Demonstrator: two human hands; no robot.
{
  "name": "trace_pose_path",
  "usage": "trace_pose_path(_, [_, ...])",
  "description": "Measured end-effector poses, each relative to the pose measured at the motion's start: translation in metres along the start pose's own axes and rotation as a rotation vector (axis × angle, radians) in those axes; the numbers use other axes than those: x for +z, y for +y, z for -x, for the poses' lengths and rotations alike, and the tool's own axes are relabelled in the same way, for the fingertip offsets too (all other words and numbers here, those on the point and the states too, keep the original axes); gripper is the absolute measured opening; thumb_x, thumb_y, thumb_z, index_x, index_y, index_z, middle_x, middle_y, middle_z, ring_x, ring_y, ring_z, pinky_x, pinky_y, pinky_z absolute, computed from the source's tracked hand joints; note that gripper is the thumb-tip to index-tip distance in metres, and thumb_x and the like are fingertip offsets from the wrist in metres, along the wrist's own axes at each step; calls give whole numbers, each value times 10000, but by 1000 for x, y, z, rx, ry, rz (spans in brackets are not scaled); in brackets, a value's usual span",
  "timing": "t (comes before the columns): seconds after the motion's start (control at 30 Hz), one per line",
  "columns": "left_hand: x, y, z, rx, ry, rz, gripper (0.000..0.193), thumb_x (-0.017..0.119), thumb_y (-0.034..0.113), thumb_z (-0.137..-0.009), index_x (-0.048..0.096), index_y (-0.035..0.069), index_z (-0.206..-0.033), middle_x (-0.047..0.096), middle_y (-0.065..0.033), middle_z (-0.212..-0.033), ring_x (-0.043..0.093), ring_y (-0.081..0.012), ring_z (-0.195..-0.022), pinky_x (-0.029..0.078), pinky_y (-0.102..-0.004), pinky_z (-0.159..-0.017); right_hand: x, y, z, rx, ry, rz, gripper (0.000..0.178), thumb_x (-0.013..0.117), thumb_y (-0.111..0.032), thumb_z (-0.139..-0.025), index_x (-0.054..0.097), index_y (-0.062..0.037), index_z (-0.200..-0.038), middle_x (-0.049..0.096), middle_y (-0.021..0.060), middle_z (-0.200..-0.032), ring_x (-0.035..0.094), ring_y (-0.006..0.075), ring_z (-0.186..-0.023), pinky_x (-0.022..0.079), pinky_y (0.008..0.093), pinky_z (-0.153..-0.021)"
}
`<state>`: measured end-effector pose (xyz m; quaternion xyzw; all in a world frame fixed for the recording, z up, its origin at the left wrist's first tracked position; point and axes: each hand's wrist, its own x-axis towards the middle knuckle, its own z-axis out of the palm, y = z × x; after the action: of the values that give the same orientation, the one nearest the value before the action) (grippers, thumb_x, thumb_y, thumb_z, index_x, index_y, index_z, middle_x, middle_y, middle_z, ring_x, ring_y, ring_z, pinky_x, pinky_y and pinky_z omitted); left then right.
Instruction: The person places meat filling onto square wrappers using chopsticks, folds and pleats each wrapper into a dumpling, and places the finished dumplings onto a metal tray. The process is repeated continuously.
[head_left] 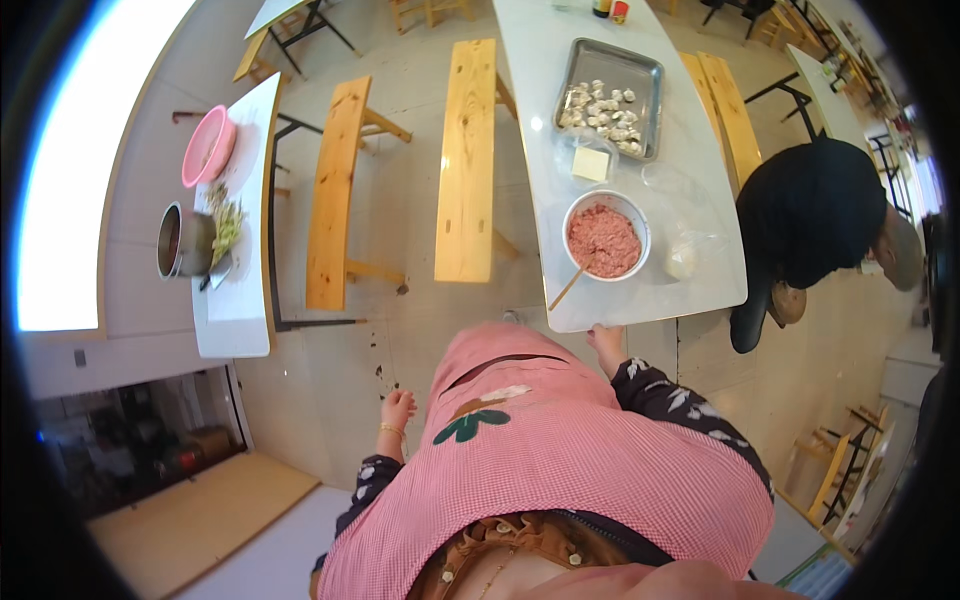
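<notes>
My left hand (397, 409) hangs beside my pink checked apron with its fingers loosely curled in, and nothing shows in it. My right hand (605, 346) is at the near edge of the white table (610, 312), fingertips against or just by the edge, holding nothing that I can see. Closest to it on the tabletop is a white bowl (568, 254) of pink minced meat (603, 240), with a wooden stick (568, 287) leaning out over the rim. Right of the bowl lies a clear plastic bag (683, 258) around something pale and round.
Farther up the table, a metal tray (640, 75) holds several small white dumplings, with a pale stack of square wrappers (590, 163) nearby. Wooden benches (466, 170) flank it. A side table (232, 335) carries a pink basin (209, 147) and metal pot (187, 240). A person (808, 210) bends at right.
</notes>
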<state>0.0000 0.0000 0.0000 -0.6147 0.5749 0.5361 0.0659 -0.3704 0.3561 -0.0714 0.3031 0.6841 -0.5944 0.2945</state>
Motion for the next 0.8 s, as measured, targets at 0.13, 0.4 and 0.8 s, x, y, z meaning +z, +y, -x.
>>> trace_pose_path(0.13, [32, 144, -50, 398, -65, -492, 266, 604, 255, -848, 644, 1, -915, 684, -155, -817, 667, -261, -730, 519, -376, -670, -2, -25, 14, 1, -73, -81, 466, 551, -32, -809, 378, -37, -1242, 540, 161, -1131, 620, 264, -878, 545, 379, -696])
trace_pose_path(0.4, [174, 422, -58, 1269, -426, -842, 234, 555, 225, -884, 639, 26, -975, 640, -194, -973, 600, -369, -918, 474, -412, -796, 14, 5, -14, -92, 68, -87, 421, 544, 13, -750, 433, 37, -1156, 585, 179, -983, 640, 259, -708, 533, 342, -520])
trace_pose_path(0.8, [253, 452, -94, 1336, -621, -917, 167, 653, 210, -812, 646, 43, -820, 605, -140, -874, 579, -311, -830, 467, -406, -745, 19, 53, 16, -289, 281, -138, 690, 518, 68, -766, 296, -49, -1409, 598, 168, -1055, 626, 192, -743, 533, 290, -614])
